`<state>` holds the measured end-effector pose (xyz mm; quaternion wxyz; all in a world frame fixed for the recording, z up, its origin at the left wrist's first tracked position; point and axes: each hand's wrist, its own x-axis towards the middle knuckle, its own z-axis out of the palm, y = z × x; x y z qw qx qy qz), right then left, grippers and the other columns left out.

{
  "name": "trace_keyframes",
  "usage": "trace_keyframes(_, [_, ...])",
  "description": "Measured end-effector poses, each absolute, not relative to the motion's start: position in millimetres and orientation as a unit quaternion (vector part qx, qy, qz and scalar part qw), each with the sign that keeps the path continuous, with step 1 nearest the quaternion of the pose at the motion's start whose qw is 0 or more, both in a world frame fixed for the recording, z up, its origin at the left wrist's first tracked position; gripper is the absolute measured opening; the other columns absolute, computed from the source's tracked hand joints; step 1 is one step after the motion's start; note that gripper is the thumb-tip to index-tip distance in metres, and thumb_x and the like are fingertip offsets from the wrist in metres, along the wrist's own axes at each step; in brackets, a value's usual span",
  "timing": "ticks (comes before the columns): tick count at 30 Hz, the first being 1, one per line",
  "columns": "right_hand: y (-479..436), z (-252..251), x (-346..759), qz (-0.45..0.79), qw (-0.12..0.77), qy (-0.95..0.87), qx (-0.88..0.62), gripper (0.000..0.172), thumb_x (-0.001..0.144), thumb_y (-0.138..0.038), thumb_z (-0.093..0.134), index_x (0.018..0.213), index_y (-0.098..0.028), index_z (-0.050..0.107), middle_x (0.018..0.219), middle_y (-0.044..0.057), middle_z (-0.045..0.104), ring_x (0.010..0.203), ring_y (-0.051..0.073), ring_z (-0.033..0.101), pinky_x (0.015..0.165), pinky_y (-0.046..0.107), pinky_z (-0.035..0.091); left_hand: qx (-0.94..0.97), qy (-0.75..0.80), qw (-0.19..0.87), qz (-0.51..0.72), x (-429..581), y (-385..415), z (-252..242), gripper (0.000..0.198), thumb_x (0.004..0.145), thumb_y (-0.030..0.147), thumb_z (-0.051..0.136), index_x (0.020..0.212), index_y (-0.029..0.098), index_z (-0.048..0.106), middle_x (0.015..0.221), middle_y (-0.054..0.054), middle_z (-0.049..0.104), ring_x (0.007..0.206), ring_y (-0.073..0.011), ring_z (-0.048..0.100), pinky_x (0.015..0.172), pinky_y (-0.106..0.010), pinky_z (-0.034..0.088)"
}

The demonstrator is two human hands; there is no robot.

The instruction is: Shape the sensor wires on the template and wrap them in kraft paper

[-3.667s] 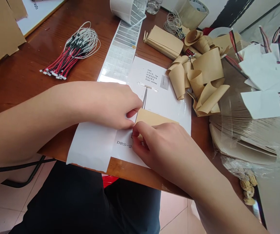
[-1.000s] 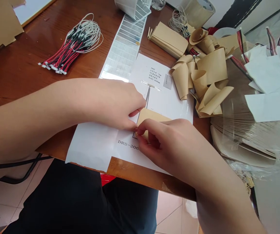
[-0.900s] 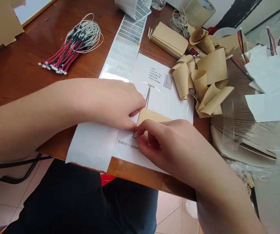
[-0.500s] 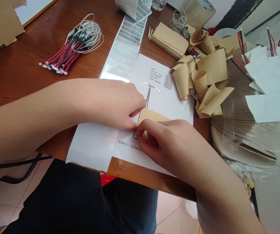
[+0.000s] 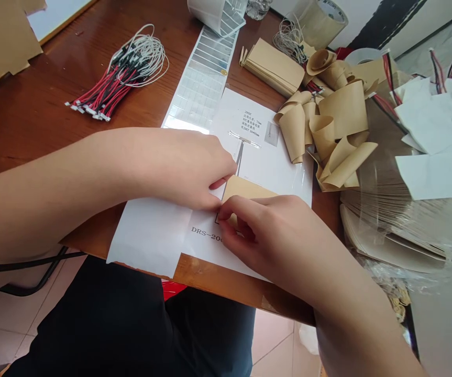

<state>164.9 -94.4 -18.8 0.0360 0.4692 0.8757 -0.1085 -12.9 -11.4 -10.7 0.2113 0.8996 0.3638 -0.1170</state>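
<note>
A tan paper piece (image 5: 247,187) lies on a white printed sheet (image 5: 276,165) at the table's front edge. My right hand (image 5: 267,225) pinches thumb and forefinger together at the paper piece's lower left corner, covering much of it. Close beside it, my left hand (image 5: 206,167) is bent downward with its fingers closed at the piece's left edge. Whatever those left fingers hold, if anything, is hidden. A blank white sheet (image 5: 147,230) sticks out below my left wrist. Above the hands, a thin dark wire line (image 5: 240,158) runs down the printed sheet.
Red and black wire leads (image 5: 103,94) lie bundled at the upper left. A label strip (image 5: 202,73) runs back to its roll. Curled brown papers (image 5: 343,110), a stack of brown cards (image 5: 275,65) and a tape roll (image 5: 320,21) crowd the right, beside plastic-wrapped sheets (image 5: 394,214).
My right hand has shifted very slightly down, its pinch still at the paper's corner. My left hand stays in place. The whole view has moved a touch.
</note>
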Motion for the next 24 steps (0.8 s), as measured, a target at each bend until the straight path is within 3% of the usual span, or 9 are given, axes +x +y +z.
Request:
trace_keyframes(19, [-98.4,-19.2,161.9,-0.067,0.014,0.886,0.46,0.019,0.093,-0.02,0.049,0.08,-0.018,0.063,0.055,-0.001,0.057,0.047,0.015,0.051,0.051,0.03,0.02,0.89,0.375,0.228,-0.123,-13.5,-10.5,-12.3,0.031,0.084,0.043,0.055,0.095,0.022,0.074,0.083,-0.005,0.069,0.082,-0.0215,0.063,0.082,-0.033,0.044])
trace_keyframes(24, [-99.7,-22.7,161.4,-0.024,0.017,0.891,0.454,0.021,0.092,-0.018,0.048,0.074,-0.02,0.059,0.051,-0.002,0.051,0.044,0.014,0.043,0.05,0.03,0.016,0.9,0.363,0.211,-0.116,-13.4,-10.5,-12.4,0.027,0.084,0.043,0.055,0.092,0.025,0.074,0.085,-0.005,0.07,0.071,-0.0207,0.061,0.072,-0.035,0.042])
